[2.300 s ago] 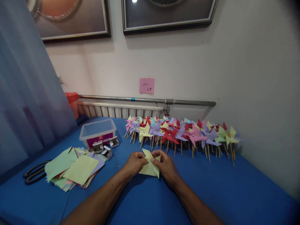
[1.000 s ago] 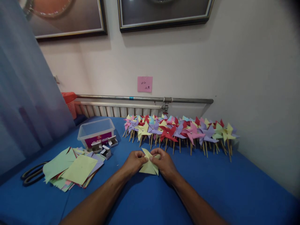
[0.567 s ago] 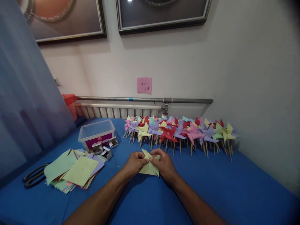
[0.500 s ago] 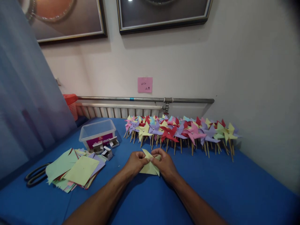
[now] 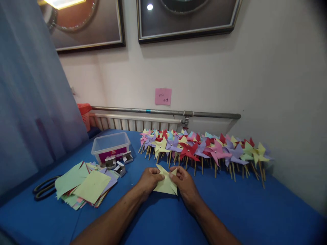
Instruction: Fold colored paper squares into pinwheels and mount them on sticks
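Note:
A pale yellow paper square [image 5: 165,188], slit toward its middle, is held up between my two hands over the blue cloth. My left hand [image 5: 149,180] pinches its left side, thumb on top near the centre. On the right side my right hand [image 5: 186,185] grips the sheet, its thumb pressed down close to the centre. Loose points of the paper rise between and beside the thumbs. Beyond my hands stand finished paper pinwheels [image 5: 189,151] on sticks, in red, pink, purple, yellow and green.
To the left lie a pile of coloured paper sheets [image 5: 93,186] and scissors with black handles [image 5: 46,188]. Small opened boxes [image 5: 120,168] sit before a clear plastic tub [image 5: 111,143]. A radiator with a pipe [image 5: 163,112] runs along the wall behind; a blue curtain [image 5: 38,85] hangs at left.
The view has shifted slightly, so everything sits a little further right and lower. My right thumb has moved slightly away from my left, and more of the yellow paper's middle shows.

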Available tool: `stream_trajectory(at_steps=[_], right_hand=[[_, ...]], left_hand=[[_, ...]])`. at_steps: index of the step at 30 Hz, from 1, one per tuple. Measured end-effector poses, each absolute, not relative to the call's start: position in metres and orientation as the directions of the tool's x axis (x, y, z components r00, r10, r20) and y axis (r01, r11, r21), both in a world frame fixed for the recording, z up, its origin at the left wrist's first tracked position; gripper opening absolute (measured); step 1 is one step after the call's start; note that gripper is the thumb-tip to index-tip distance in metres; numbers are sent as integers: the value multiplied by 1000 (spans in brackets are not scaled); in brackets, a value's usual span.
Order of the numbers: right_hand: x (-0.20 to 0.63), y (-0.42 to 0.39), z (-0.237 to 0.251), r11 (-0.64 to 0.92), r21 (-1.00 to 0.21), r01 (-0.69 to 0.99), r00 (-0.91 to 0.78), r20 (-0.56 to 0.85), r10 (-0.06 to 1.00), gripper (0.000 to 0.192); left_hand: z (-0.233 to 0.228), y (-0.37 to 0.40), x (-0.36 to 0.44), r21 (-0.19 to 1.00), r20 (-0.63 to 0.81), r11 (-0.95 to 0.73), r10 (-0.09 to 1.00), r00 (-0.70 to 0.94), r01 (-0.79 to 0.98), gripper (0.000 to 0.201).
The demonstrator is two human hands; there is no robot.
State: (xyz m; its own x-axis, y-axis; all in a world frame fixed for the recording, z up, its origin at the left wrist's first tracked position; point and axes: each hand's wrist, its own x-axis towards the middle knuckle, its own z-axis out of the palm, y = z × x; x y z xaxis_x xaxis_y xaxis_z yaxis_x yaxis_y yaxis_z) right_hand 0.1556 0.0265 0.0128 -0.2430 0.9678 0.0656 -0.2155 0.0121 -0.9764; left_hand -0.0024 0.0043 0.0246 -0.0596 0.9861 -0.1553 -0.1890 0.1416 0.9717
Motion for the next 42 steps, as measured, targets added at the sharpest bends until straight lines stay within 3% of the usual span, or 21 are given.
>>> stream_trajectory(at_steps=[7,15,22,27,35,42], right_hand=[[158,17,23,-139,-908,-395,-333,1,943,31],[148,11,23,-102,-924,-369,-373,47,927,47],[157,21,16,-91,-933,-347,-304,20,952,43],[156,27,7,-70,-935,-347,-346,58,937,57],[150,20,8,-62,-934,-353,-356,73,932,49],[149,20,9,-51,-945,-324,-290,48,956,56]], left_hand=[[32,5,-11,874,-174,120,982,-72,-471,28],[24,5,-4,891,-168,100,979,-118,-442,31],[23,8,-7,857,-174,88,977,-125,-507,29],[23,9,-8,861,-189,96,972,-140,-499,28],[18,6,2,951,-113,55,978,-175,-306,25],[10,10,2,982,-73,29,969,-236,-186,24]])
